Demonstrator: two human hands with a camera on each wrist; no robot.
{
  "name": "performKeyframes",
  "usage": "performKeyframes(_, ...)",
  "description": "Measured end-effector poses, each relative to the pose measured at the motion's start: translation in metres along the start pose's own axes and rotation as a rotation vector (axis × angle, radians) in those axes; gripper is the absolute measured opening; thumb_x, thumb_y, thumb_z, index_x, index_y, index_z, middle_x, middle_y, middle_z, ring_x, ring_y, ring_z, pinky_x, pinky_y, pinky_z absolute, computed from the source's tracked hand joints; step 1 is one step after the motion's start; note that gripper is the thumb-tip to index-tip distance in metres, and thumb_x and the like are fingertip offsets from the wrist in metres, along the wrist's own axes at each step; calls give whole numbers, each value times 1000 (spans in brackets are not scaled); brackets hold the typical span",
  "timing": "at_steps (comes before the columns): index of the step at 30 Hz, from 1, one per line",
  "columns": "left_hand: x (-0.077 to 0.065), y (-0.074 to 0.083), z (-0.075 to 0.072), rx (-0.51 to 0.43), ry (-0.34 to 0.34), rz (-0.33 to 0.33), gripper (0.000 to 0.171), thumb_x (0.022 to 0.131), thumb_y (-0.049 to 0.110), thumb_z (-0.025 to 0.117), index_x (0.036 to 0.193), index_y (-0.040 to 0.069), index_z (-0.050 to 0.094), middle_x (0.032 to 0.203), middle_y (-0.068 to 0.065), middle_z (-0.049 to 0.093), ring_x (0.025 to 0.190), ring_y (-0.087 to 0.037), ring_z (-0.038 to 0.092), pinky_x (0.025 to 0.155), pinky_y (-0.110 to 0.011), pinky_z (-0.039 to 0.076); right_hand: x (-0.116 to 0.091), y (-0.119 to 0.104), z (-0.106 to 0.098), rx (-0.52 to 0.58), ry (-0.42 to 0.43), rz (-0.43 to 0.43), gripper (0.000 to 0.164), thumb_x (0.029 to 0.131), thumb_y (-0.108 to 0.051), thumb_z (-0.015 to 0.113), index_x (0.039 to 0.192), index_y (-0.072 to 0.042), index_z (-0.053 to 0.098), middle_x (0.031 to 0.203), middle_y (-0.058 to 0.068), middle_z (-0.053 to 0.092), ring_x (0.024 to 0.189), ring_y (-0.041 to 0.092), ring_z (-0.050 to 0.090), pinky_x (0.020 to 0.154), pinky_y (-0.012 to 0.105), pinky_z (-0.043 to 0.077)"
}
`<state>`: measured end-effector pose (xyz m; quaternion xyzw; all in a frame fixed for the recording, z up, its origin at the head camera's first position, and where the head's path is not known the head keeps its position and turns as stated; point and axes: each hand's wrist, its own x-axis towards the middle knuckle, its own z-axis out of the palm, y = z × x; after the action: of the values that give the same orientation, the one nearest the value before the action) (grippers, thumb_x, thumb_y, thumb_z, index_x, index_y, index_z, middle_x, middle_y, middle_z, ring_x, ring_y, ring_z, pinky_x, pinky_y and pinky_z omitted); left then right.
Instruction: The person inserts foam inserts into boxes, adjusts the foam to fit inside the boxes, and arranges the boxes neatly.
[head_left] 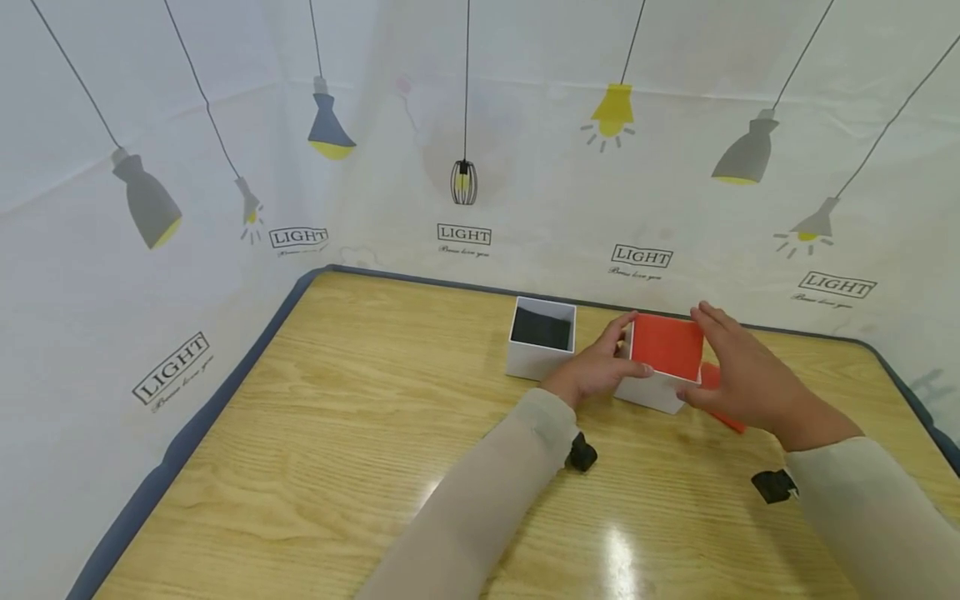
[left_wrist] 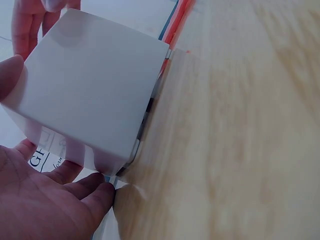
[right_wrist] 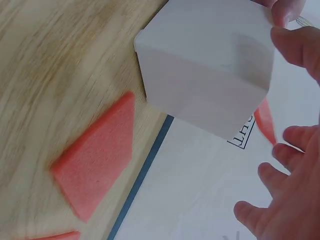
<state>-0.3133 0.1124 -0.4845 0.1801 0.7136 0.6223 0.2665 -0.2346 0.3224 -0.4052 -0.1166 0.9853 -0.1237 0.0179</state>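
A white box (head_left: 647, 392) stands toward the far right of the table, with a flat red foam piece (head_left: 667, 346) filling its top. My left hand (head_left: 592, 367) grips the box's left side, the thumb over the near rim; the box's plain near face (left_wrist: 95, 85) fills much of the left wrist view. My right hand (head_left: 750, 383) is at the right side, its thumb touching the near corner. In the right wrist view its other fingers (right_wrist: 272, 177) are spread, apart from the box. Another red foam piece (right_wrist: 97, 160) lies on the table beside the box.
Left of my left hand stands a second white box (head_left: 531, 360) with a dark piece (head_left: 542, 328) inside. A further red piece (right_wrist: 60, 236) shows at the right wrist view's lower edge. Behind the wooden table (head_left: 315, 433) hangs a white printed curtain (head_left: 525, 125).
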Motion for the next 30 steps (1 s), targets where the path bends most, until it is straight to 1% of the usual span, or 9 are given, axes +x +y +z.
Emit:
performKeyframes(2, 0, 0, -1, 3, 1, 4, 92, 93, 25, 79, 162, 53, 24, 171, 2, 29, 153, -23, 35, 127, -51, 28, -2, 0, 1, -26, 12, -6, 119, 82, -34, 90, 166, 3, 15, 173, 28, 14, 154, 55, 18, 113, 76, 31)
performKeyframes(5, 0, -2, -1, 17, -1, 8, 93, 93, 25, 78, 163, 51, 23, 171, 1, 28, 153, -24, 35, 127, -51, 28, -8, -1, 3, -71, 36, -38, 116, 82, -35, 90, 165, 3, 20, 172, 28, 19, 155, 55, 19, 114, 76, 30)
performKeyframes(9, 0, -2, -1, 28, -2, 0, 93, 93, 28, 79, 162, 54, 23, 172, 3, 28, 155, -22, 33, 127, -51, 28, -16, -6, 6, -146, 90, -109, 110, 79, -33, 90, 163, 5, 29, 168, 27, 29, 154, 50, 26, 117, 76, 25)
performKeyframes(12, -1, -1, -2, 26, -2, 0, 93, 93, 28, 79, 162, 55, 23, 172, 4, 27, 156, -22, 31, 127, -51, 28, -18, -11, 8, -177, 103, -136, 107, 79, -32, 90, 161, 6, 33, 166, 27, 33, 153, 47, 29, 116, 78, 23)
performKeyframes(15, -2, 0, -2, 20, 0, -1, 93, 92, 28, 79, 161, 56, 23, 172, 4, 27, 156, -21, 31, 127, -50, 29, -17, -14, 9, -171, 76, -135, 104, 80, -31, 88, 160, 7, 34, 165, 27, 34, 151, 47, 30, 115, 78, 24)
performKeyframes(19, -2, -1, -2, 7, -7, 3, 93, 92, 27, 79, 161, 55, 23, 172, 5, 27, 157, -20, 31, 127, -47, 28, -15, -15, 12, -144, 12, -115, 102, 82, -32, 88, 160, 8, 34, 166, 28, 33, 152, 48, 30, 116, 77, 24)
performKeyframes(24, 0, -2, -2, -2, -27, 15, 94, 93, 26, 78, 163, 52, 22, 173, 7, 24, 159, -19, 26, 128, -46, 28, -13, -16, 16, -139, -42, -95, 101, 83, -34, 87, 160, 6, 35, 166, 27, 34, 152, 48, 32, 118, 75, 23)
performKeyframes(26, 1, -2, -2, -8, -30, 20, 95, 93, 26, 79, 164, 52, 22, 172, 8, 25, 159, -19, 26, 127, -46, 29, -13, -17, 18, -148, -45, -98, 101, 83, -34, 87, 160, 6, 36, 165, 26, 36, 150, 49, 35, 118, 75, 23)
performKeyframes(30, -1, -1, -2, -11, -28, 41, 94, 93, 25, 79, 164, 51, 23, 166, 8, 33, 149, -16, 38, 124, -42, 35, -10, -18, 20, -154, -50, -108, 101, 82, -36, 88, 159, 6, 38, 163, 27, 40, 148, 50, 38, 118, 75, 23)
